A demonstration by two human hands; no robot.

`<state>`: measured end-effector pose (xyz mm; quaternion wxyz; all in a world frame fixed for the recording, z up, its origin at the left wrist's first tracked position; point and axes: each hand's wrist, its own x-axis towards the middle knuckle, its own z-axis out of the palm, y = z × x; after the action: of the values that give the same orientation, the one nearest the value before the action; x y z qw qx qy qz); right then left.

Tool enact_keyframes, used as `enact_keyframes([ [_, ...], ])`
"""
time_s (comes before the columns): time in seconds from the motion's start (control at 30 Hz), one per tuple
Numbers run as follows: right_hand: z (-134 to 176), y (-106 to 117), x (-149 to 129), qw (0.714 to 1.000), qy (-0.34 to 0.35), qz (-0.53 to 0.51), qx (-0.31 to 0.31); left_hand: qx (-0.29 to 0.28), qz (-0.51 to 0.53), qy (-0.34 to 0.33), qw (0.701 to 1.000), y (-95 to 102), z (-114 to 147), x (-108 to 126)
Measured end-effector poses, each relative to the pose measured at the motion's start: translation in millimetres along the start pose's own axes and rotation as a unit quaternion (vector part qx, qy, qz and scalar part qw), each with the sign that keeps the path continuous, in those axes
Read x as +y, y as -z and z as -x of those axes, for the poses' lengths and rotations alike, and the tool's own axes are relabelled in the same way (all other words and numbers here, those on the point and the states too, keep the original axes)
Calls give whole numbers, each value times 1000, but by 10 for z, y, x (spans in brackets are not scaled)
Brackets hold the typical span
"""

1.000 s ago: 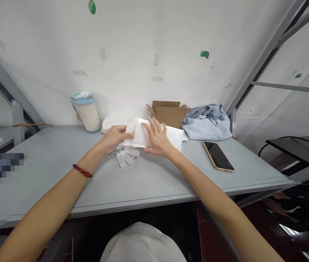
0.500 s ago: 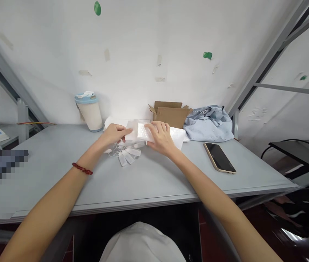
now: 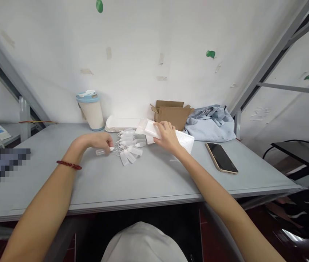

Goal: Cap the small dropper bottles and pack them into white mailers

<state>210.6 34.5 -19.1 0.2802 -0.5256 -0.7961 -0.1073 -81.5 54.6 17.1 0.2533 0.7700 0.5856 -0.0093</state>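
My left hand is at the left of a pile of small white tags with string loops. Its fingers are pinched down on one white tag, partly hidden under them. Held in my right hand is a white packet in clear plastic, its fingers curled over the top and its left end jutting past them. A larger white plastic sheet or bag lies under that hand, to the right.
Behind the tags lies a stack of white sheets. A blue-lidded cup stands left of it. An open cardboard box, a folded light-blue cloth and a phone are on the right of the grey table.
My left hand has let go of the packet's end and moved left and down to a tag. The right hand keeps the packet, now tilted. More of the tag pile shows.
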Motion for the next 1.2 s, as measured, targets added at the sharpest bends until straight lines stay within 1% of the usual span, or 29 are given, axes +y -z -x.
enact_keyframes([
  [0.07, 3, 1, -11, 1000, 3, 1, -8, 19, 65, -37, 997, 64, 88, 29],
  [0.13, 5, -3, -19, 1000, 7, 1, -17, 62, 141, -65, 986, 105, 156, 76],
  [0.17, 7, -7, -22, 1000, 7, 0, -21, 89, 184, -78, 976, 109, 173, 109],
  [0.23, 11, -12, -30, 1000, 6, -3, -24, 151, 285, -108, 940, 78, 163, 189],
  [0.3, 15, -15, -41, 1000, 7, -6, -24, 207, 388, -142, 887, 14, 109, 272],
  [0.37, 20, -15, -54, 1000, 11, -11, -24, 251, 458, -165, 837, -58, 37, 341],
  [0.4, 22, -14, -61, 999, 12, -15, -25, 268, 480, -171, 817, -92, 3, 368],
  [0.43, 23, -12, -68, 999, 13, -20, -27, 281, 494, -174, 804, -124, -27, 392],
  [0.47, 24, -10, -75, 999, 12, -26, -30, 289, 501, -174, 797, -154, -51, 415],
  [0.5, 25, -7, -82, 999, 11, -32, -33, 294, 500, -169, 797, -184, -71, 437],
  [0.6, 26, 7, -102, 998, 4, -45, -39, 312, 465, -155, 814, -285, -107, 514],
  [0.73, 29, 22, -120, 998, 2, -52, -36, 375, 359, -171, 837, -435, -129, 612],
  [0.83, 30, 15, -122, 998, 3, -48, -29, 411, 269, -130, 861, -492, -130, 644],
  [0.93, 32, 5, -123, 999, 4, -43, -26, 422, 214, -89, 876, -479, -133, 627],
  [1.03, 35, 8, -134, 999, 9, -44, -29, 417, 223, -72, 878, -446, -152, 588],
  [1.2, 41, 26, -158, 998, 13, -48, -24, 428, 267, -61, 861, -437, -189, 541],
])
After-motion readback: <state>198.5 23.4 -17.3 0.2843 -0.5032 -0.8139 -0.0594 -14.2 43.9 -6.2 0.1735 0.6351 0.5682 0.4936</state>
